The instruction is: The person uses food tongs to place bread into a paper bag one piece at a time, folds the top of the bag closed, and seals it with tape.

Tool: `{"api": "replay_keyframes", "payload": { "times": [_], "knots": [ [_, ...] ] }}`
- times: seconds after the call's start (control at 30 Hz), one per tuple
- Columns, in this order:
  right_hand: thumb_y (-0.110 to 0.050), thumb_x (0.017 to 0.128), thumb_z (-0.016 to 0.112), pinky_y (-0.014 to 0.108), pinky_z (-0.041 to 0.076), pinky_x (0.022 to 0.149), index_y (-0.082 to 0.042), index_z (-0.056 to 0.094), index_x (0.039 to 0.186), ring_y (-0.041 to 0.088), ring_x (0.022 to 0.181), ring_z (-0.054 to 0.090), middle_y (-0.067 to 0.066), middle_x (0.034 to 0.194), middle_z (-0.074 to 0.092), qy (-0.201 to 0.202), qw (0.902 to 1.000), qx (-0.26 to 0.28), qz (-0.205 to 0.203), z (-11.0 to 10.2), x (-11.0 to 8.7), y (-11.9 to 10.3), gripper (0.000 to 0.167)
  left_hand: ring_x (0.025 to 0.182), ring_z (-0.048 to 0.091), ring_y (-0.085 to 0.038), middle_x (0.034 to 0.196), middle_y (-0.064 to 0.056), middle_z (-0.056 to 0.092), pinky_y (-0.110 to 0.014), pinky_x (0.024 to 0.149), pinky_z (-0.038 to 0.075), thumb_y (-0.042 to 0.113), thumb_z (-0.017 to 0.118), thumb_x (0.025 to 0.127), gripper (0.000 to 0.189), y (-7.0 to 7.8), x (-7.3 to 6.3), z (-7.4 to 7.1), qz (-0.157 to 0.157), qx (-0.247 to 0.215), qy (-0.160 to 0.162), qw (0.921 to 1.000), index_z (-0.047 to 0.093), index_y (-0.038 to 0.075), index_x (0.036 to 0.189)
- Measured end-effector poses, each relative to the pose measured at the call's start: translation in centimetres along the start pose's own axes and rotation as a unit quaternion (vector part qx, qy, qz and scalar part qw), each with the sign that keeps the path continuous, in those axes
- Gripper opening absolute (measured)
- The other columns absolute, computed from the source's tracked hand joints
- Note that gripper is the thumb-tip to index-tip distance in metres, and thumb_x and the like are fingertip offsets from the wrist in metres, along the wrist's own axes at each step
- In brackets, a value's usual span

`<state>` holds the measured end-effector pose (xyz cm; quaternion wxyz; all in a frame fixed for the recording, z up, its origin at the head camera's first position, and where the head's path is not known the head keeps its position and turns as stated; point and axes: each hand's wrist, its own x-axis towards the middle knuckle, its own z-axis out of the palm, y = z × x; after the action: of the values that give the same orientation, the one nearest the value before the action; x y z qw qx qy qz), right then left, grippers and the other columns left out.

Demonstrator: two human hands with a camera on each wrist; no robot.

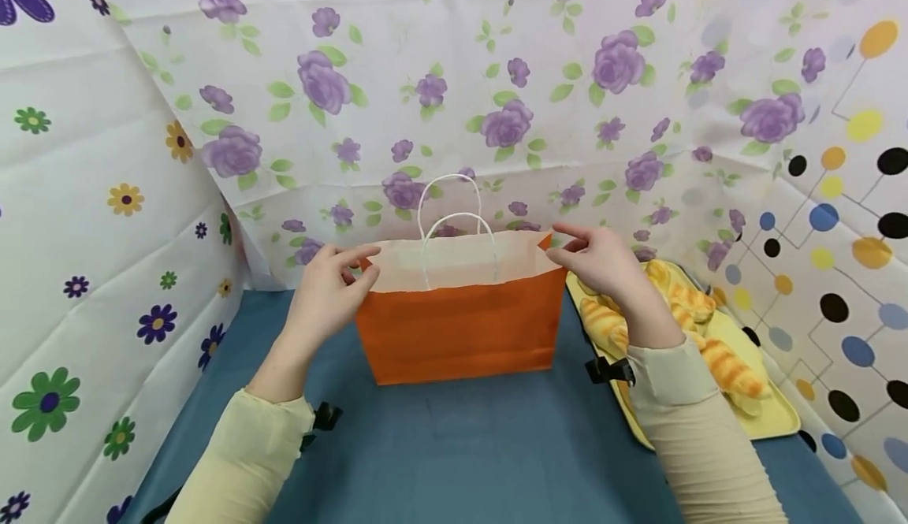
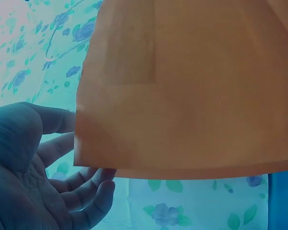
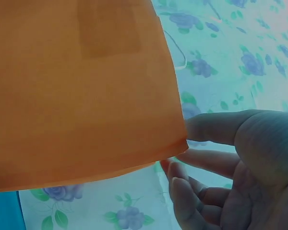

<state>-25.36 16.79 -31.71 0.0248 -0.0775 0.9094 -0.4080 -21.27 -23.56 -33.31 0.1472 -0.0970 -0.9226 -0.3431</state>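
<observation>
An orange paper bag (image 1: 461, 331) with a white inside and two white cord handles (image 1: 454, 215) stands upright on the blue table, its mouth open. At its upper left corner, my left hand (image 1: 329, 288) holds the rim with thumb and index finger. My right hand (image 1: 596, 260) holds the upper right corner the same way, index finger at the back edge and thumb at the front. In the left wrist view, the other fingers (image 2: 93, 191) curl beside the bag's edge. The right wrist view shows the thumb and index tips partly hidden at the bag's edge.
A yellow tray (image 1: 769, 421) lies on the right, partly behind my right forearm, with several yellow-and-orange striped, bread-like pieces (image 1: 734, 366) on it. Patterned cloth walls (image 1: 426, 51) enclose the blue table (image 1: 454, 453) at the back and both sides.
</observation>
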Motion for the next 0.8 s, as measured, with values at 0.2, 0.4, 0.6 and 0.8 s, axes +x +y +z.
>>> {"api": "replay_keyframes", "payload": {
  "times": [0.2,0.4,0.6,0.8],
  "knots": [
    [-0.042,0.106,0.067,0.036,0.051,0.06,-0.024,0.055,0.16,0.03,0.082,0.063,0.016,0.127,0.069,0.038,0.9992,0.015,0.002,0.7,-0.5,0.6,0.058,0.08,0.059,-0.026,0.115,-0.017,0.06,-0.041,0.066,0.049,0.027,0.064,0.108,0.037,-0.7,-0.2,-0.2,0.006,0.002,-0.002,1.0,0.073,0.018,0.142],
    [-0.046,0.107,0.063,0.037,0.053,0.065,-0.024,0.059,0.157,0.03,0.093,0.066,0.017,0.125,0.07,0.063,0.9979,0.011,-0.014,1.4,-0.9,1.1,0.055,0.078,0.057,-0.026,0.115,-0.016,0.06,-0.041,0.063,0.047,0.028,0.064,0.109,0.037,-1.3,-0.3,-0.5,0.011,-0.018,0.008,0.9997,0.072,0.018,0.143],
    [-0.05,0.105,0.064,0.034,0.05,0.059,-0.021,0.068,0.148,0.03,0.087,0.065,0.015,0.121,0.071,0.105,0.9939,0.031,-0.014,1.7,-1.8,1.1,0.051,0.085,0.061,-0.026,0.118,-0.015,0.059,-0.041,0.065,0.049,0.028,0.063,0.11,0.038,-1.8,-0.6,-1.2,0.017,-0.031,0.02,0.9992,0.072,0.015,0.144],
    [-0.056,0.104,0.065,0.032,0.052,0.071,-0.013,0.077,0.122,0.024,0.09,0.061,0.011,0.107,0.07,0.155,0.9857,0.065,-0.012,2.4,-3.0,1.6,0.049,0.091,0.066,-0.027,0.121,-0.017,0.061,-0.042,0.071,0.051,0.027,0.062,0.11,0.039,-2.4,-0.7,-1.8,0.02,-0.027,0.031,0.9989,0.07,0.013,0.145]
  ]
}}
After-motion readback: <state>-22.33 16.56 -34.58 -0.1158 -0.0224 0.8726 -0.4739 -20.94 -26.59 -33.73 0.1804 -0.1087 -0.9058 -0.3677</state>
